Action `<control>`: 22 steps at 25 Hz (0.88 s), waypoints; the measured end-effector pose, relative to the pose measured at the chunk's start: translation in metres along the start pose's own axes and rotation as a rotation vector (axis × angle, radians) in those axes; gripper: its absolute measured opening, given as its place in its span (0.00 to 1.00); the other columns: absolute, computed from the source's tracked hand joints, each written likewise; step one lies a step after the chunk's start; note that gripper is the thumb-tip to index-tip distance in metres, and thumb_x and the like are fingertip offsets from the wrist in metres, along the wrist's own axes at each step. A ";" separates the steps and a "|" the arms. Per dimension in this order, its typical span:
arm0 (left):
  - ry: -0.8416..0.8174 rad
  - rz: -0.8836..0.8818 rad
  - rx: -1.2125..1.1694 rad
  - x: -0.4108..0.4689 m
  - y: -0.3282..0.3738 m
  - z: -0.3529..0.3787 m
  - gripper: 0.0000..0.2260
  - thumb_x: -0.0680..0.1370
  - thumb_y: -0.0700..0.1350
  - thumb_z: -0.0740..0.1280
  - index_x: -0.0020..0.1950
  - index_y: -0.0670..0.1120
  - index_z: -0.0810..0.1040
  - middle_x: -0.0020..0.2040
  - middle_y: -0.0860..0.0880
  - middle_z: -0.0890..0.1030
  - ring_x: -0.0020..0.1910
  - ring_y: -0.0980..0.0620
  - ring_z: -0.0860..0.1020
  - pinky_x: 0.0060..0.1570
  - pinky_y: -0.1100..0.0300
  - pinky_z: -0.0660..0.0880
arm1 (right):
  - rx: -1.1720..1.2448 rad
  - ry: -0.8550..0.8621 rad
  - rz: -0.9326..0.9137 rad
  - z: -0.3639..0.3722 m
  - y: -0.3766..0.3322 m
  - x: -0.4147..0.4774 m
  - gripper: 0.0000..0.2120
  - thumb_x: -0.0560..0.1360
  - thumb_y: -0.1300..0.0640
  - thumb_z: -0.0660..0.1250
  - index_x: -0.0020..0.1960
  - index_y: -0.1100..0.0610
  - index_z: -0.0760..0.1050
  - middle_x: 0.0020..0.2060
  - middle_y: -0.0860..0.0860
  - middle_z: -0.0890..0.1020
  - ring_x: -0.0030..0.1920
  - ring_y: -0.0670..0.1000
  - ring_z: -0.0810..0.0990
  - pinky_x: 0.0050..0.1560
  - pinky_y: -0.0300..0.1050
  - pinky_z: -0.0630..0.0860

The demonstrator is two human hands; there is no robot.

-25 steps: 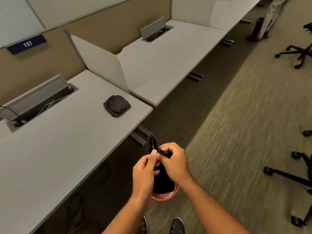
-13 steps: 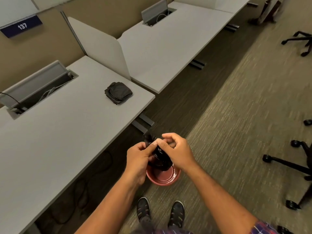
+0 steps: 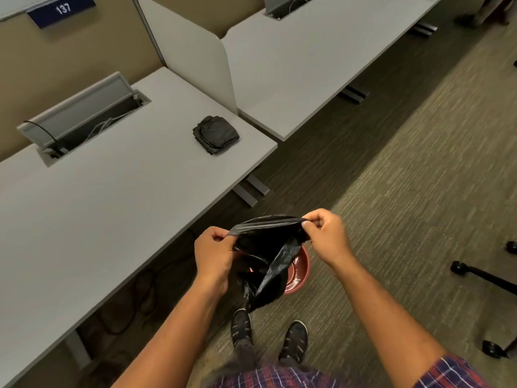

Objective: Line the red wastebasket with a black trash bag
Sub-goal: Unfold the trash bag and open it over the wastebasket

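Observation:
A black trash bag (image 3: 265, 253) hangs between my two hands, its mouth stretched into a wide slit and its body drooping down. My left hand (image 3: 214, 254) pinches the left end of the bag's rim. My right hand (image 3: 326, 238) pinches the right end. Directly below, on the carpet, stands the red wastebasket (image 3: 300, 271); the bag covers most of it, leaving only its right rim and part of the inside showing. The bag's lower end dangles over the basket's near edge, above my shoes.
A grey desk (image 3: 112, 205) runs along my left, with a folded stack of black bags (image 3: 215, 134) near its corner and an open cable tray (image 3: 84, 119). A second desk (image 3: 307, 51) lies beyond a divider. Chair legs with castors (image 3: 486, 278) stand at the right.
My hands have moved apart and pulled the bunched bag open into a wide mouth; the bag now hangs longer over the wastebasket. The view has tilted further down.

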State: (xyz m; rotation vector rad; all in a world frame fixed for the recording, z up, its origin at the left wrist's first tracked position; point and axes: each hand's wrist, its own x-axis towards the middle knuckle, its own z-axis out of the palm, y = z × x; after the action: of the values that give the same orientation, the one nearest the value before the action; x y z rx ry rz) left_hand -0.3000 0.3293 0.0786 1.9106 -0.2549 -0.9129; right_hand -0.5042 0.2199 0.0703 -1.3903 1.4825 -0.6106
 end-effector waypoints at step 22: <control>0.010 0.258 0.908 0.042 -0.009 -0.039 0.13 0.75 0.33 0.69 0.49 0.49 0.86 0.48 0.48 0.85 0.53 0.45 0.85 0.51 0.55 0.75 | -0.744 -0.176 -0.128 -0.011 -0.003 0.022 0.13 0.75 0.65 0.61 0.49 0.50 0.80 0.46 0.54 0.86 0.51 0.62 0.85 0.45 0.52 0.78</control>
State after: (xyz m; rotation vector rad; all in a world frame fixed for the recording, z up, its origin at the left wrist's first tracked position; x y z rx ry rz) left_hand -0.2462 0.3386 0.0601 2.6050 -1.0206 -0.6492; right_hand -0.5096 0.1961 0.0704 -2.0532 1.5489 0.0192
